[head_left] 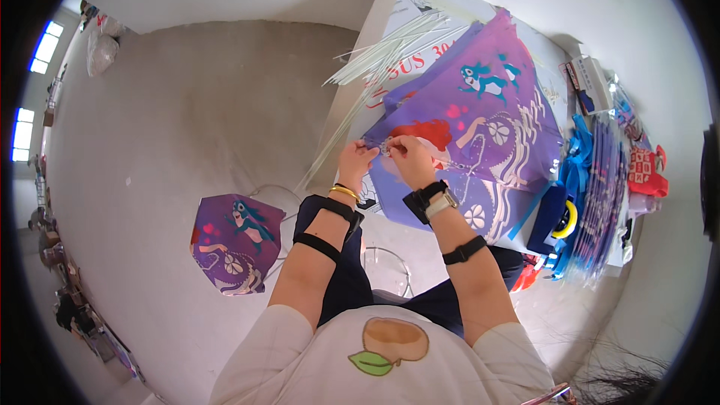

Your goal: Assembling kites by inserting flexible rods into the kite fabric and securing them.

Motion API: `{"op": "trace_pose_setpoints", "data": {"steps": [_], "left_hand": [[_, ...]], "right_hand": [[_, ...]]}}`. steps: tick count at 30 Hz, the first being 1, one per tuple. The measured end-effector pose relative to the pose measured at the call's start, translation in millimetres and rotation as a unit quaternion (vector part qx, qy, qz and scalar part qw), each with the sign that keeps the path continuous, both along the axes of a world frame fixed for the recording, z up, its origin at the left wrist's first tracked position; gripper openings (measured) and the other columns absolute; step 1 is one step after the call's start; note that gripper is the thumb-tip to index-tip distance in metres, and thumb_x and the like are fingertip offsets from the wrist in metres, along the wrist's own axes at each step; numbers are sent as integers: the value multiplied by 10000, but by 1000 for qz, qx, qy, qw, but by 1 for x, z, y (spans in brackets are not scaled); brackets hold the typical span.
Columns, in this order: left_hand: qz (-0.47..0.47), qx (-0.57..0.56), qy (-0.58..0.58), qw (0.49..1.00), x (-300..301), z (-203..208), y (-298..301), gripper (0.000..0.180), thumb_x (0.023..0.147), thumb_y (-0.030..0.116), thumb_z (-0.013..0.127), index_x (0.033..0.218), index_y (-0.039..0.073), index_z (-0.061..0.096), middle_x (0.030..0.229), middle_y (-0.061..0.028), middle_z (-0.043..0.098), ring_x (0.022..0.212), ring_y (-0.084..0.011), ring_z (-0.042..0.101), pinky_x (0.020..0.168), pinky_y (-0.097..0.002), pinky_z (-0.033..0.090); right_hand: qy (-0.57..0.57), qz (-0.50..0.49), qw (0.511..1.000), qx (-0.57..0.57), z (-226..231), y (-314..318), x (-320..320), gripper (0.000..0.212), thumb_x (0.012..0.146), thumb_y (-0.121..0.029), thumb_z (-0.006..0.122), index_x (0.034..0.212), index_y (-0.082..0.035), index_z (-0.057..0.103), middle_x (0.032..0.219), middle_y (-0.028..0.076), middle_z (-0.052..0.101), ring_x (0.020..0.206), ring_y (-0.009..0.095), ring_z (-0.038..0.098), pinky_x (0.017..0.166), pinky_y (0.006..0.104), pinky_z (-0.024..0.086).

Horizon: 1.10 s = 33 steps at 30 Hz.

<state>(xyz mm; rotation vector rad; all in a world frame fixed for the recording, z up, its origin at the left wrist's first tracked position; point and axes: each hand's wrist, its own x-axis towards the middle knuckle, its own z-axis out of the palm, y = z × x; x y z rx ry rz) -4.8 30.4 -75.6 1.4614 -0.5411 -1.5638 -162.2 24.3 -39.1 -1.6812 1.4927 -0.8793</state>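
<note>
A stack of purple printed fabric pieces [450,116], shaped like kite sails, lies on the table before me, with blue animals, red hair and pale flowers on it. At the stack's left edge, my left hand [358,163] pinches the fabric edge between thumb and fingers. My right hand [412,161] is close beside it, fingertips pressed together in a pinch. Between the two hands shows a small pale, shiny bit, too small to name. What the right fingertips hold is mostly hidden.
Thin white rods [397,49] lie loose past the fabric, some jutting over the table's left edge. Another purple fabric piece [238,244] is low at my left. On the right are bundled purple packs [600,195], blue straps [574,154], a yellow ring [566,220] and a white box [589,84].
</note>
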Motion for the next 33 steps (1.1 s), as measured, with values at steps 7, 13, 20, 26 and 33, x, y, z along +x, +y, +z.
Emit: {"op": "trace_pose_setpoints", "data": {"steps": [7,13,20,26,33], "left_hand": [[-31,-10,58,998,8,-12,1,156,840,115,718,979,75,661,712,85,556,552,-7,405,474,-184,280],[-31,-40,78,996,9,-7,4,163,852,127,713,1003,84,670,722,97,554,563,5,384,488,-174,255],[-29,-60,89,994,10,-9,7,128,848,52,681,974,33,668,860,18,650,765,-53,554,692,-203,419],[-35,-88,50,994,8,-13,7,130,836,59,692,962,37,667,850,7,652,769,-61,561,683,-208,427],[-42,-90,46,994,8,-15,8,121,837,99,705,948,53,693,812,27,644,719,-43,525,644,-206,399]], "right_hand": [[78,1,997,-29,3,-19,28,108,810,-79,619,908,-53,656,860,106,614,804,304,618,691,398,496],[85,-3,996,-9,6,-18,34,112,795,-71,634,905,-58,646,858,101,608,808,306,614,688,404,495],[115,20,993,-17,14,-20,36,107,799,-46,652,905,-32,643,844,98,601,742,237,627,654,338,502],[183,35,982,-22,17,-21,37,103,804,-52,651,900,-28,627,831,110,610,749,252,633,671,343,507],[84,25,996,20,20,-30,15,78,833,-82,626,903,-48,634,863,109,628,775,275,646,676,365,506]]}}
